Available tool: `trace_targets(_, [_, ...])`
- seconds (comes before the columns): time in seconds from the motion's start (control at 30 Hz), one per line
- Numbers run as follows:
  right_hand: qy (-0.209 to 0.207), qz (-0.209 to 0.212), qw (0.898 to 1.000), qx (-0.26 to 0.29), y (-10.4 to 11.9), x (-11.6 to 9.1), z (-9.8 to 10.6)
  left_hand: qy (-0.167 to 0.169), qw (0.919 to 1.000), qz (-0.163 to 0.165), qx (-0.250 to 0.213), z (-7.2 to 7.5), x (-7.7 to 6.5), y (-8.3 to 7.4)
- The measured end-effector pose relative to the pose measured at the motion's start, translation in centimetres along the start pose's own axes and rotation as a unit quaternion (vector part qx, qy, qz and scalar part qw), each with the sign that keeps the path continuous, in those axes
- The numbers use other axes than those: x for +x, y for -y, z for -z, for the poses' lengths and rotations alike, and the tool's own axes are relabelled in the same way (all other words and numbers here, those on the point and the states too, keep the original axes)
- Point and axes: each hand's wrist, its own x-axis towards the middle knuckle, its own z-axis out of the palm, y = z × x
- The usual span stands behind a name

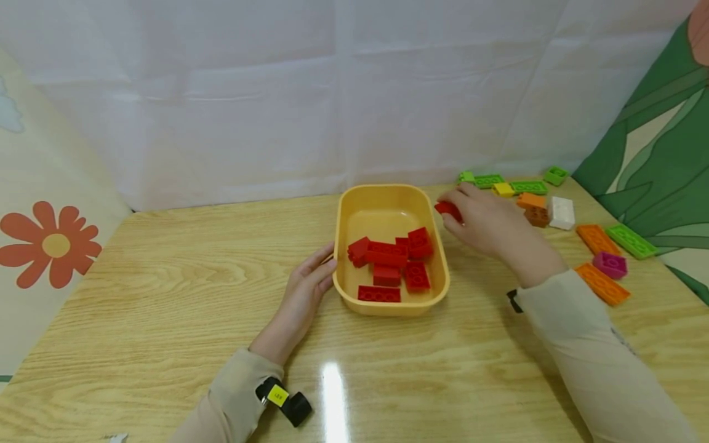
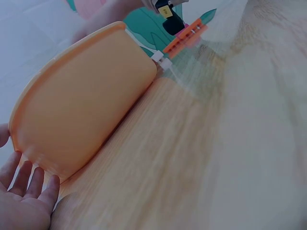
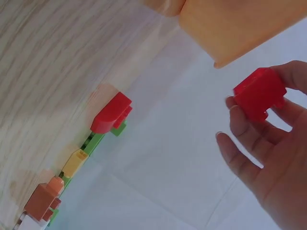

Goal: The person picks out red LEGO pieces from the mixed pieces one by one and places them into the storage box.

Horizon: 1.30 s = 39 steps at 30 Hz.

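Note:
A yellow plastic bin [image 1: 388, 202] stands on the table with several red toy building bricks [image 1: 386, 253] inside. Against its left wall rest the fingertips of my left hand [image 1: 301, 295], fingers fairly straight in the left wrist view, where the bin's outer wall [image 2: 91, 91] fills much of the picture. My right hand [image 1: 487, 221] is just right of the bin's rim, pinching a red brick [image 3: 261, 93] between thumb and fingers. In the right wrist view another red brick [image 3: 112, 114] sits on the table beside green pieces; the head view does not show it behind my hand.
Green bricks [image 1: 528, 187], a yellow brick [image 1: 503, 189], orange and brown bricks [image 1: 533, 206] and a white brick [image 1: 562, 213] lie at the back right. Nearer are orange plates [image 1: 602, 284] and a magenta brick [image 1: 610, 264]. A white cloth [image 1: 232, 111] hangs behind the table.

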Motion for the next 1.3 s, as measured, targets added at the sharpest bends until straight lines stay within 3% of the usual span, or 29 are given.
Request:
trace_targets(0.27, [-0.037,0.043,0.998,-0.02,1.0,0.2,-0.2,-0.001,1.0,0.0,0.001,0.1,0.0,0.0])
trace_targets(0.5, [-0.115,0.105,0.988,-0.024,1.2,0.4,-0.9,-0.002,1.0,-0.002,0.003,0.1,0.1,0.0])
trace_targets(0.7, [-0.144,0.139,0.98,-0.014,1.6,0.3,-1.1,0.001,1.0,-0.005,0.001,0.1,0.0,0.0])
trace_targets(1.1, [-0.094,0.159,0.983,0.002,3.3,0.2,-1.6,0.004,1.0,-0.004,0.007,0.1,0.0,0.1])
trace_targets(1.3, [-0.107,0.174,0.979,-0.012,3.3,0.3,-2.3,0.004,1.0,0.001,0.001,0.1,0.1,0.0])
